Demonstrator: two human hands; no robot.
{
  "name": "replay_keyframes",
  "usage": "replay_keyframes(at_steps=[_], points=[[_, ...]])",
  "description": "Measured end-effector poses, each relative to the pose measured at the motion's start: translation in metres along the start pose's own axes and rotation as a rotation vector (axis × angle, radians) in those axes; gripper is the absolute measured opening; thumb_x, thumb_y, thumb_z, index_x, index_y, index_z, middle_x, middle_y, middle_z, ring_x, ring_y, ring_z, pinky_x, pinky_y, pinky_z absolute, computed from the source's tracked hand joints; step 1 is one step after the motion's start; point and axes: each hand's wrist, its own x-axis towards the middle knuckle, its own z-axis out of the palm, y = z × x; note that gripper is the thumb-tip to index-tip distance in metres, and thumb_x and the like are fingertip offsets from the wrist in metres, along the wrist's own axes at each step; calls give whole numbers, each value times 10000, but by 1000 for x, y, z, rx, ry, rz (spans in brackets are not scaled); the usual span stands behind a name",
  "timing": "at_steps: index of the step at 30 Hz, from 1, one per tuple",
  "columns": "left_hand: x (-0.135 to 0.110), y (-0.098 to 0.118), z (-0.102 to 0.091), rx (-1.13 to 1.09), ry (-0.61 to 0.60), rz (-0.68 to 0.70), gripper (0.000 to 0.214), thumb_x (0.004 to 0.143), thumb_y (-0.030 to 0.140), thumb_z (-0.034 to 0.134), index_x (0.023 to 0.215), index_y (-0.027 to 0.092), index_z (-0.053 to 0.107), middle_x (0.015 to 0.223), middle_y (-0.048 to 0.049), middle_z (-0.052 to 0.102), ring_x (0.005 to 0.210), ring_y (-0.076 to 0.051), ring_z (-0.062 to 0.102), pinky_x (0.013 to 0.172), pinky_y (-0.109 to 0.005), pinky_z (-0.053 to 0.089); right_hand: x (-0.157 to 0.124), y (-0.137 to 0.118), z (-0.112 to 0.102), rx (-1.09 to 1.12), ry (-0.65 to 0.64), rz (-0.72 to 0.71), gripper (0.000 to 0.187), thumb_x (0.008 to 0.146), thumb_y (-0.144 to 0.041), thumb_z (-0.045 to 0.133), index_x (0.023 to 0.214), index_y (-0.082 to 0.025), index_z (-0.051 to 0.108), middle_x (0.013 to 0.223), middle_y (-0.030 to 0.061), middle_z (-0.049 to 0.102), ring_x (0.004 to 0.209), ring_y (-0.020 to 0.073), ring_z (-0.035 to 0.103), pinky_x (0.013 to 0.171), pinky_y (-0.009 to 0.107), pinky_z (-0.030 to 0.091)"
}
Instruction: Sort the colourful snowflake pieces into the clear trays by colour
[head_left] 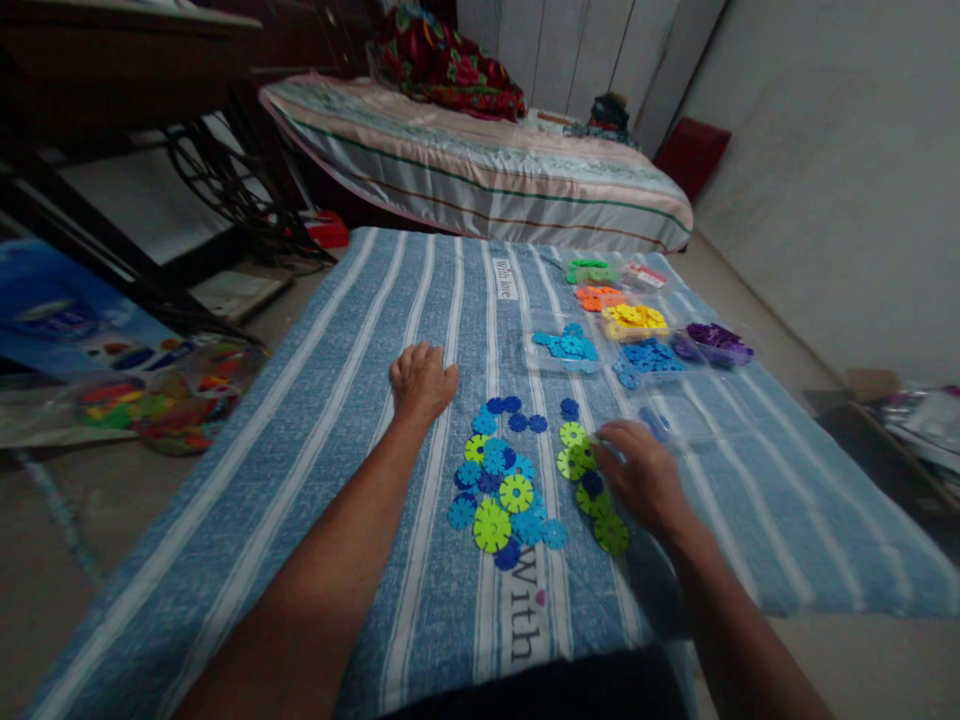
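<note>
Dark clothing [555, 690] nearest you | your left hand [421, 382] palm down on the bench [337, 340], thumb apart | lime discs [590, 502] at your right hand [641, 470], grip unclear | blue-and-lime pile [491, 481] between hands

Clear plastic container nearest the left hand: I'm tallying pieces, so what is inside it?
The clear plastic container holds light-blue, round, notched plastic discs. Only the upper ones show; whatever lies beneath is covered, so no total can be told.

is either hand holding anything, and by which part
The left hand shows nothing held; the right hand is beside the lime discs, but whether it grips one is unclear.
</note>
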Motion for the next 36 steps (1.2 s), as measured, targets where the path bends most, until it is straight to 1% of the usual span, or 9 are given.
replay_keyframes(at_steps=[3, 5, 7, 12, 18, 22, 27, 30, 36], points=[[0, 0, -1, -5, -1, -7, 418, 924, 354, 448, 1254, 195, 649, 1467, -146, 565, 1418, -341, 426, 1181, -510, 319, -5, 0, 12, -91, -163, 54, 168, 916, -288, 563, 975, -211, 700, 1058, 107, 715, 976, 259, 654, 858, 377, 526], [-1, 1, -1, -17, 2, -11, 410, 921, 348, 452, 1249, 206, 651, 1458, -144, 572, 1414, -340, 429, 1177, -518, 321, -5, 0, 16, -156, -227, 78, 155, 912, -301, 590, 977, -213, 699, 1082, 105, 702, 998, 261, 637, 876, 376, 514], [0, 1, 0, -29, 6, -10, 405, 920, 349, 453, 1242, 209, 655, 1442, -147, 582, 1409, -344, 432, 1172, -531, 321, -3, 0, 17, -190, -258, 81, 139, 915, -299, 600, 957, -212, 699, 1089, 105, 696, 1008, 257, 625, 889, 374, 502], [0, 1, -1, -23, 5, -7, 404, 918, 344, 451, 1233, 197, 657, 1418, -158, 595, 1400, -351, 436, 1165, -539, 325, -1, -1, 17, -188, -266, 83, 124, 907, -268, 604, 938, -197, 701, 1091, 120, 698, 999, 267, 627, 879, 384, 499], [0, 1, -1, -18, 5, -5, 408, 919, 347, 454, 1248, 204, 649, 1438, -141, 585, 1409, -338, 430, 1169, -513, 326, -1, 0, 19, -193, -273, 74, 136, 904, -262, 609, 991, -193, 688, 1075, 117, 701, 995, 275, 625, 869, 389, 503], [0, 0, 0, -18, 6, -12, 414, 920, 352, 457, 1262, 213, 645, 1437, -133, 590, 1416, -335, 426, 1175, -511, 322, 0, -1, 18, -204, -291, 76, 107, 908, -255, 617, 952, -186, 686, 1081, 128, 695, 1012, 280, 623, 873, 392, 500], [0, 0, -1, -4, -1, -9, 428, 926, 358, 444, 1267, 195, 647, 1467, -144, 569, 1420, -341, 424, 1182, -512, 318, 2, -3, 16, -186, -277, 79, 48, 892, -261, 644, 901, -218, 665, 1049, 105, 686, 985, 270, 629, 852, 394, 510], [0, 0, -1, 0, -9, -9, 441, 928, 365, 440, 1269, 178, 648, 1473, -151, 562, 1429, -345, 415, 1185, -505, 317, 1, -3, 17, -189, -267, 72, 39, 884, -256, 653, 910, -227, 656, 1050, 97, 685, 981, 267, 632, 852, 399, 516], [0, -1, 0, -6, 4, -10, 411, 919, 356, 460, 1249, 210, 657, 1470, -141, 572, 1423, -342, 427, 1172, -525, 333, 0, 0, 19, -210, -262, 37, 25, 882, -261, 662, 893, -251, 643, 1020, 84, 694, 969, 266, 637, 838, 394, 531]])
